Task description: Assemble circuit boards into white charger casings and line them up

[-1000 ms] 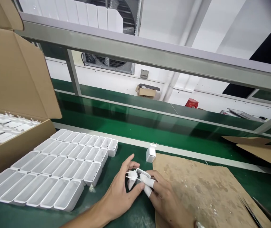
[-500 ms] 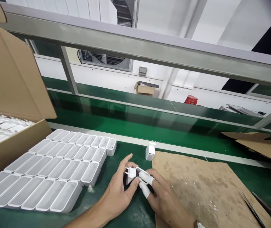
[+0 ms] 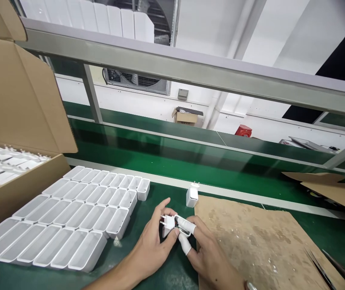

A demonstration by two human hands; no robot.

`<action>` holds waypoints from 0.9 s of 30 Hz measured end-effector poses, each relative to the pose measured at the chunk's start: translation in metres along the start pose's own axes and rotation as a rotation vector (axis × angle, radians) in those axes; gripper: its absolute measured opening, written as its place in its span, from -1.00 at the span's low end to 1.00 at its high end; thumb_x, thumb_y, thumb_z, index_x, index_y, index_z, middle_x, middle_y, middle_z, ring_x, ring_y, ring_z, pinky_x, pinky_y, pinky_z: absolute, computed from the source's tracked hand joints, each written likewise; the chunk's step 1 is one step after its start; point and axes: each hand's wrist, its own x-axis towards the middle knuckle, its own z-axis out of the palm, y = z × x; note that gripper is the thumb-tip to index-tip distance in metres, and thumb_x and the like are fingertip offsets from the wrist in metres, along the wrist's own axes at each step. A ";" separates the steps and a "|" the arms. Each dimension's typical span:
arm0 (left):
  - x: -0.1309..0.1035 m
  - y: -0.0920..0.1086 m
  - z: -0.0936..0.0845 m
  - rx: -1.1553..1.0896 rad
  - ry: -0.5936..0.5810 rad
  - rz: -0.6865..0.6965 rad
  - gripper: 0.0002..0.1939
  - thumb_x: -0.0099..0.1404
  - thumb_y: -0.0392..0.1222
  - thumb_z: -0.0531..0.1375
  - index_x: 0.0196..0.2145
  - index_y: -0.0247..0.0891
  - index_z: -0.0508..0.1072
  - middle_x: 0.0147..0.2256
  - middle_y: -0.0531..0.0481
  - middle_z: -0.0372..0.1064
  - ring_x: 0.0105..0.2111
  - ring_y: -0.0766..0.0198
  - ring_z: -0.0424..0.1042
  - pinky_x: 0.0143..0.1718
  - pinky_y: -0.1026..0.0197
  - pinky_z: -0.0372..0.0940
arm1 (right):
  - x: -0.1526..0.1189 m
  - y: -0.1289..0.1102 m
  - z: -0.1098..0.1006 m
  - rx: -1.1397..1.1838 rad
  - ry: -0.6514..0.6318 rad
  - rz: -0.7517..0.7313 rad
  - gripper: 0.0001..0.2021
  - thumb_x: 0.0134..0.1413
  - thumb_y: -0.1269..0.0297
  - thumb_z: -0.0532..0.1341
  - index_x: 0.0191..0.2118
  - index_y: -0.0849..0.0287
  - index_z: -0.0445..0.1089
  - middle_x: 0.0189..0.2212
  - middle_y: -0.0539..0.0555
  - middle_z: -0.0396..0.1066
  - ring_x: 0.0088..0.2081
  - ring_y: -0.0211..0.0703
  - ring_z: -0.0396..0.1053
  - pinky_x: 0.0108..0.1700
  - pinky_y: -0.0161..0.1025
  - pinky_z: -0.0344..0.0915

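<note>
A: Any writing or brand marks to read?

B: None that I can make out. The white plug piece (image 3: 168,221) and the casings are plain, glossy plastic.

A: Who holds the plug piece?

B: Both hands, low in the middle, just above the green mat (image 3: 148,201). The left hand (image 3: 155,243) pinches it between thumb and fingers, two short metal prongs pointing left. The right hand (image 3: 205,251), with white rubber cots on two fingertips, closes on the white shell (image 3: 183,222) meeting it from the right.

A: What lies around them?

B: To the left, rows of open rectangular white casings (image 3: 69,219) packed side by side, smooth with rounded corners. Farther left, a brown cardboard box (image 3: 18,100), flap raised, filled with more white parts. Just beyond the hands, one finished adapter (image 3: 192,194) stands upright, prongs up, at the far left corner of a stained, rough cardboard sheet (image 3: 257,241). Dark tweezers (image 3: 326,268) lie at its near right.

A: Changed from half a second ago?

B: Hardly. The hands remain clamped on the same piece, thumb a touch tighter; the view has tipped slightly, so everything sits a little lower.
</note>
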 end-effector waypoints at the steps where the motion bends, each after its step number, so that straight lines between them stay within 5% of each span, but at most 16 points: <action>1: 0.000 -0.001 0.000 0.002 0.003 -0.007 -0.36 0.46 -0.10 0.14 0.38 -0.02 -0.03 0.07 -0.09 0.33 0.01 0.11 0.45 0.16 -0.11 0.35 | 0.001 0.002 0.001 0.047 0.033 0.000 -0.62 0.40 0.36 0.05 0.24 -0.05 0.32 0.04 0.13 0.36 0.00 -0.05 0.42 0.04 -0.06 0.45; 6: -0.007 -0.003 0.002 0.030 -0.017 0.173 0.04 0.25 -0.25 0.36 0.45 0.14 -0.17 0.28 -0.13 0.14 0.14 0.03 0.38 0.23 -0.13 0.33 | 0.003 0.006 0.005 0.713 0.159 0.311 -0.62 0.33 -0.01 0.25 0.10 0.09 0.43 -0.11 0.16 0.53 -0.11 0.05 0.53 -0.06 -0.04 0.50; 10: -0.013 -0.002 0.008 0.066 0.078 0.349 -0.04 0.29 -0.22 0.39 0.43 0.21 -0.06 0.18 -0.07 0.28 0.05 0.05 0.44 0.11 -0.05 0.42 | 0.007 -0.007 0.006 1.093 0.083 0.512 -0.57 0.21 -0.08 0.34 0.00 0.17 0.49 -0.23 0.14 0.59 -0.30 0.02 0.55 -0.19 -0.07 0.46; 17: -0.010 -0.006 0.008 0.100 0.119 0.354 -0.11 0.33 0.02 0.40 0.43 0.22 -0.02 0.11 -0.06 0.36 -0.02 0.06 0.48 0.04 -0.05 0.46 | 0.008 -0.012 0.009 1.117 0.079 0.465 -0.53 0.25 -0.12 0.31 0.01 0.20 0.53 -0.21 0.18 0.59 -0.28 -0.02 0.52 -0.18 -0.10 0.39; 27: -0.009 -0.008 0.006 0.130 0.089 0.299 -0.09 0.31 -0.06 0.40 0.42 0.21 -0.03 0.18 -0.03 0.38 0.08 0.05 0.46 0.15 -0.05 0.40 | 0.006 -0.003 0.007 1.027 0.090 0.476 -0.57 0.28 -0.06 0.27 0.07 0.15 0.48 -0.11 0.19 0.58 -0.19 0.06 0.54 -0.13 -0.01 0.45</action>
